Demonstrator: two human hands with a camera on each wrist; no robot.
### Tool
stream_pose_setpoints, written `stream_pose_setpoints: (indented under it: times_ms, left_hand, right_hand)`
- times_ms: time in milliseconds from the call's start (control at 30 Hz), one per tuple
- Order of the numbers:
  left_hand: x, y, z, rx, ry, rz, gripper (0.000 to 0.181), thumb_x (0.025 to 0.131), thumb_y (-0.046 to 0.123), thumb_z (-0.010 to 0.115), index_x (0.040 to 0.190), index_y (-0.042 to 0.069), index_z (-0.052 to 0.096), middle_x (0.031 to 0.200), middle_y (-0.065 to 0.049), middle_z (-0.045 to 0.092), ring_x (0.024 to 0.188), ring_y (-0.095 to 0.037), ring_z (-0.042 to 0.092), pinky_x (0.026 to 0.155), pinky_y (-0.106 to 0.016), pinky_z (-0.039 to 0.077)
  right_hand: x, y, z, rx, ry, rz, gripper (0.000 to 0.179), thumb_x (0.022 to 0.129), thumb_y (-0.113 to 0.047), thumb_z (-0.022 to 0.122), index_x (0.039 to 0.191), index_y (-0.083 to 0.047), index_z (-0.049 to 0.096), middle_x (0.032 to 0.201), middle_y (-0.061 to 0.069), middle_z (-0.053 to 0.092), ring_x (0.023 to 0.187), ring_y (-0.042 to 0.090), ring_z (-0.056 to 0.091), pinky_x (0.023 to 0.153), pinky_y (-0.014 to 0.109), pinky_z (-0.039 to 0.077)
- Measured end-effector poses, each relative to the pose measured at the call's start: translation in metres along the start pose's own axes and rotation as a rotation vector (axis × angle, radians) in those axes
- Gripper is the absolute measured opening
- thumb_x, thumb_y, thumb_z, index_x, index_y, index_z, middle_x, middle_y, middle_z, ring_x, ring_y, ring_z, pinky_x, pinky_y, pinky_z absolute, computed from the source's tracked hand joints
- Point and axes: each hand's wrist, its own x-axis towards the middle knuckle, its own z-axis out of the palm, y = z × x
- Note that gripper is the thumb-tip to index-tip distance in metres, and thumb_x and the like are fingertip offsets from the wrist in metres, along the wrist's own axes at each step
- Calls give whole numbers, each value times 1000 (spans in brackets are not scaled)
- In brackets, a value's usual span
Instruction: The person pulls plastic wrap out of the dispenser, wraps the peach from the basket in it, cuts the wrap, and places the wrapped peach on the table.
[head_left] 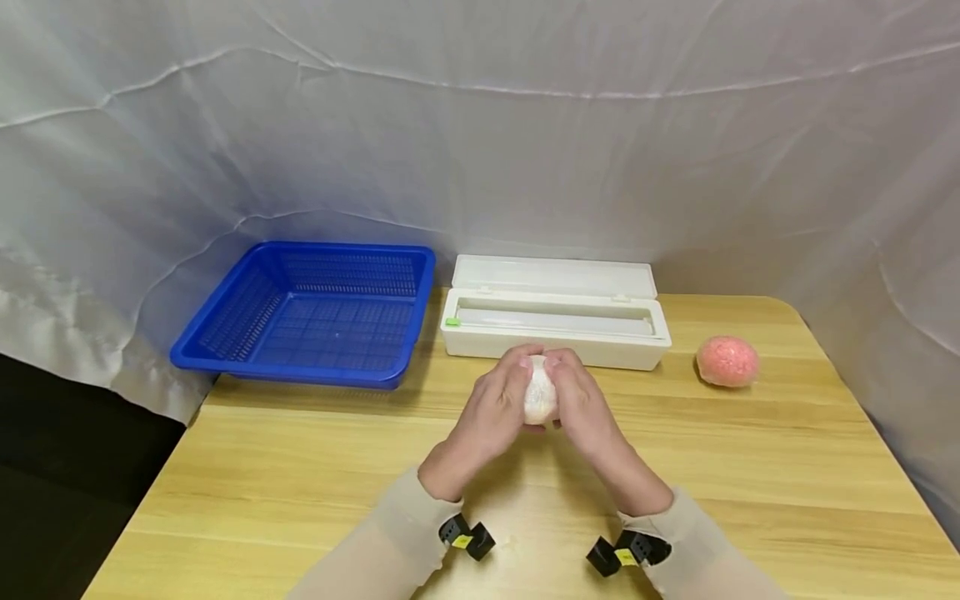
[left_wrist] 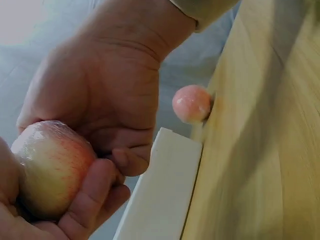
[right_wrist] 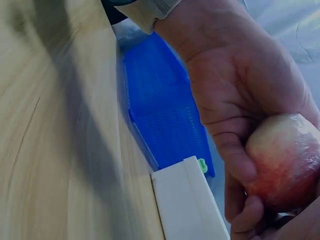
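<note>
Between both hands, near the middle of the table, is an apple (head_left: 539, 392) with clear plastic film drawn over its skin. Its red and yellow skin shines in the left wrist view, where the wrapped apple (left_wrist: 54, 170) sits among curled fingers. My left hand (head_left: 489, 408) grips one side of it, thumb on top. From the other side my right hand (head_left: 587, 408) grips it too, the thumbs close together. The right wrist view shows the apple (right_wrist: 285, 162) redder on that side, its film wrinkled. Some fingertips are hidden behind the fruit.
Just beyond the hands stands a white cling film box (head_left: 555, 346), lid (head_left: 555, 275) raised, with a green slider (head_left: 452, 322). A blue basket (head_left: 300, 367) is at the back left. A pink wrapped round fruit (head_left: 727, 362) lies on the wooden table (head_left: 750, 483) at right.
</note>
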Motion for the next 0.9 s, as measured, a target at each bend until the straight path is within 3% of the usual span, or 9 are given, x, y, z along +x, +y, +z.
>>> stream_pose_setpoints:
  times_ms: [133, 333, 500, 567, 667, 800, 900]
  left_hand:
    - [1, 1, 0, 101, 60, 14, 45, 114, 34, 30, 144, 23, 62, 127, -8, 71, 98, -20, 65, 80, -37, 58]
    - [-2, -1, 4, 188, 48, 60, 43, 115, 32, 30, 144, 23, 61, 112, -7, 69, 88, -17, 64, 73, -33, 57]
    - [-1, 0, 4, 209, 71, 74, 43, 115, 33, 30, 140, 26, 64, 122, -3, 71, 99, -18, 66, 83, -38, 58]
    - [0, 1, 3, 198, 81, 60, 44, 115, 34, 30, 138, 29, 67, 128, 1, 72, 106, -17, 66, 89, -39, 57]
    - [3, 2, 2, 131, 101, 18, 46, 114, 34, 30, 133, 27, 71, 130, 3, 73, 107, -16, 65, 88, -38, 56]
    - [5, 2, 1, 14, 146, -9, 47, 113, 30, 31, 128, 21, 75, 123, -2, 74, 99, -17, 64, 81, -35, 56]
    - [6, 1, 0, -26, 151, -8, 48, 112, 28, 31, 127, 19, 75, 123, -3, 75, 101, -17, 64, 83, -33, 55]
  right_hand:
    - [0, -2, 1, 20, -25, 24, 42, 110, -34, 35, 130, -4, 56, 102, 18, 60, 68, 22, 57, 56, 34, 47]
    - [0, -5, 2, 75, -14, 104, 41, 110, -36, 39, 130, -4, 55, 87, 12, 61, 61, 23, 61, 54, 32, 48]
    - [-2, -8, 4, 87, 2, 120, 44, 108, -39, 43, 134, -6, 55, 100, 14, 61, 69, 21, 57, 56, 30, 46]
    - [-2, -8, 4, 78, 7, 105, 45, 107, -39, 45, 136, -5, 54, 107, 17, 61, 73, 21, 57, 58, 31, 48]
    - [-1, -7, 5, 72, -3, 99, 45, 108, -39, 43, 137, -6, 51, 112, 19, 59, 76, 20, 56, 59, 30, 49]
    - [1, -5, 5, 177, -25, 117, 44, 112, -38, 37, 140, -6, 50, 116, 16, 55, 85, 18, 54, 64, 28, 49]
    - [2, -4, 5, 257, -17, 117, 42, 112, -34, 36, 139, -5, 52, 119, 15, 55, 92, 17, 56, 70, 27, 52]
